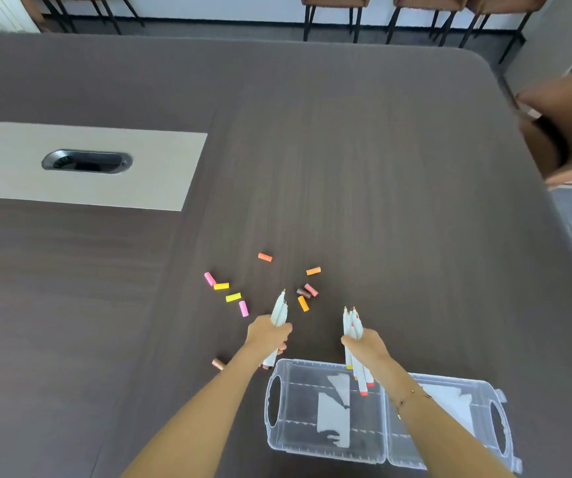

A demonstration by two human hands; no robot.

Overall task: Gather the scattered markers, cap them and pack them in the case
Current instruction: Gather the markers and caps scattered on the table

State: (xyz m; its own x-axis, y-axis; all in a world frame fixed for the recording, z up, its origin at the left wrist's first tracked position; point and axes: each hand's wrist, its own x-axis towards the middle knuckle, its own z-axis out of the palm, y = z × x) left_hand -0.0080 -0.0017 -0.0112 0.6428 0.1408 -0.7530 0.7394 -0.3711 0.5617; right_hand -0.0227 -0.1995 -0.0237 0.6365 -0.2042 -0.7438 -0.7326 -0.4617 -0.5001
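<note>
While the clear case (pixel 326 408) lies open nearest on the surface (pixel 381 167), each hand's fingers clamp uncapped markers, left hand (pixel 266 334) a few (pixel 279 310), right hand (pixel 367 345) more (pixel 353 322), tips pointing away; caps (pixel 233 297) lie scattered beyond.

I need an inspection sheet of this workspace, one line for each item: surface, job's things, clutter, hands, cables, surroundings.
Surface: dark wood-grain table with a pale inset panel.
Job's things: clear plastic case lies open at the near edge, no markers inside; loose caps in pink, yellow, orange and brown are scattered ahead of the hands; one brownish cap lies by the left forearm.
Clutter: nothing seen.
Hands: left hand grips a few uncapped markers; right hand grips a larger bundle, tips pointing away.
Cables: nothing seen; the grommet port in the panel shows none.
Surroundings: brown chairs along the far wall, one chair at the right.
</note>
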